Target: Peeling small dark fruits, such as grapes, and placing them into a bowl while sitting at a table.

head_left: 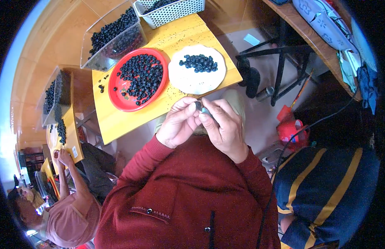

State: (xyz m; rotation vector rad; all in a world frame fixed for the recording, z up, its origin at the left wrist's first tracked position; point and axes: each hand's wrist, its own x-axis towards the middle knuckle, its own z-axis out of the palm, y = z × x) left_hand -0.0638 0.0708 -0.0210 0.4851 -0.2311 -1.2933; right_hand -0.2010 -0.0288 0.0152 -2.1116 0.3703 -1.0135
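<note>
In front of my chest both hands meet, fingers pinched together. My left hand (pixel 176 124) grips a small dark round piece (pixel 198 106) between thumb and fingertips. My right hand (pixel 223 126) closes in from the other side; a bit of teal shows at its fingertips, too small to name. Just beyond, on the yellow table (pixel 118 124), a red plate (pixel 115 97) carries many black, bead-like round pieces (pixel 144 76). Right of it a white scalloped plate (pixel 196 83) bears a smaller cluster of the same pieces (pixel 199 63).
A clear bin (pixel 134 39) of black pieces and a white perforated basket (pixel 176 14) stand at the table's far edge. Dark crumbs dot the tabletop. At left a person (pixel 72 216) works at another table. A person in striped clothing (pixel 321 186) is at right, near a black cable (pixel 308 126).
</note>
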